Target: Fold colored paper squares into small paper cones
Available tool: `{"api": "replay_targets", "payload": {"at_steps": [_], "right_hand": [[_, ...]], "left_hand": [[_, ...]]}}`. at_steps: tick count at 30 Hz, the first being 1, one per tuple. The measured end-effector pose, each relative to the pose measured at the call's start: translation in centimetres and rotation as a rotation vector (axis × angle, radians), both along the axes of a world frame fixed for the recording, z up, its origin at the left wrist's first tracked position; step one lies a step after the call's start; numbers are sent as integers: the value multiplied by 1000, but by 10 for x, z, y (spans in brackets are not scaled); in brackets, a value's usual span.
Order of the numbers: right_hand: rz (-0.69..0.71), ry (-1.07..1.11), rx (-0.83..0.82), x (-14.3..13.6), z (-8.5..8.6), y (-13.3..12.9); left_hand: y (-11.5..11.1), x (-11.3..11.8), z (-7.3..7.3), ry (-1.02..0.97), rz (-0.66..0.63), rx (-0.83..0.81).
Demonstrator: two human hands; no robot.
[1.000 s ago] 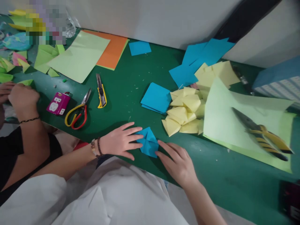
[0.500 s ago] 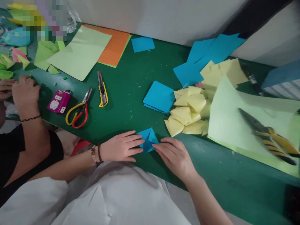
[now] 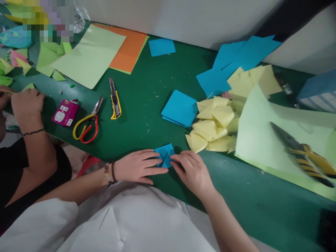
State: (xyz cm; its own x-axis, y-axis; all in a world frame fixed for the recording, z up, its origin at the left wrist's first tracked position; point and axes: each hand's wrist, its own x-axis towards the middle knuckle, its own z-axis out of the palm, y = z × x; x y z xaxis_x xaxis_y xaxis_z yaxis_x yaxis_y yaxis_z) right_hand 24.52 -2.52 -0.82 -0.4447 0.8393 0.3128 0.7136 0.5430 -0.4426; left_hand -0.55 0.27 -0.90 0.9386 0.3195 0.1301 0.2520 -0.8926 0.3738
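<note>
A small folded blue paper (image 3: 165,151) lies on the green table before me, with crease lines across it. My left hand (image 3: 141,165) rests on its left and near side, fingers stretched out flat. At its right corner my right hand (image 3: 193,171) pinches the paper's edge between thumb and fingertips. Beyond my hands is a stack of blue paper squares (image 3: 180,108). Touching that stack on the right is a pile of folded pale yellow paper pieces (image 3: 215,122).
Scissors (image 3: 88,120), a yellow cutter (image 3: 114,99) and a purple box (image 3: 65,112) lie to the left. Beyond them are green sheets (image 3: 89,56) and an orange sheet (image 3: 130,52). Pliers (image 3: 301,154) rest on pale green paper at right. A co-worker's hand (image 3: 27,105) is at far left.
My right fingers have moved slightly up and left with the paper's right corner, which is now turned inward. My left fingers have slid a little further right over the near edge.
</note>
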Motion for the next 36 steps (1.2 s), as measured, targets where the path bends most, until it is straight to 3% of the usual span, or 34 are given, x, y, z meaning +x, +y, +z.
{"api": "replay_targets", "payload": {"at_steps": [21, 36], "right_hand": [[-23, 82, -132, 1, -3, 2], [-26, 70, -105, 1, -5, 0]], "left_hand": [[0, 0, 1, 97, -31, 33], [0, 3, 5, 117, 4, -20]]}}
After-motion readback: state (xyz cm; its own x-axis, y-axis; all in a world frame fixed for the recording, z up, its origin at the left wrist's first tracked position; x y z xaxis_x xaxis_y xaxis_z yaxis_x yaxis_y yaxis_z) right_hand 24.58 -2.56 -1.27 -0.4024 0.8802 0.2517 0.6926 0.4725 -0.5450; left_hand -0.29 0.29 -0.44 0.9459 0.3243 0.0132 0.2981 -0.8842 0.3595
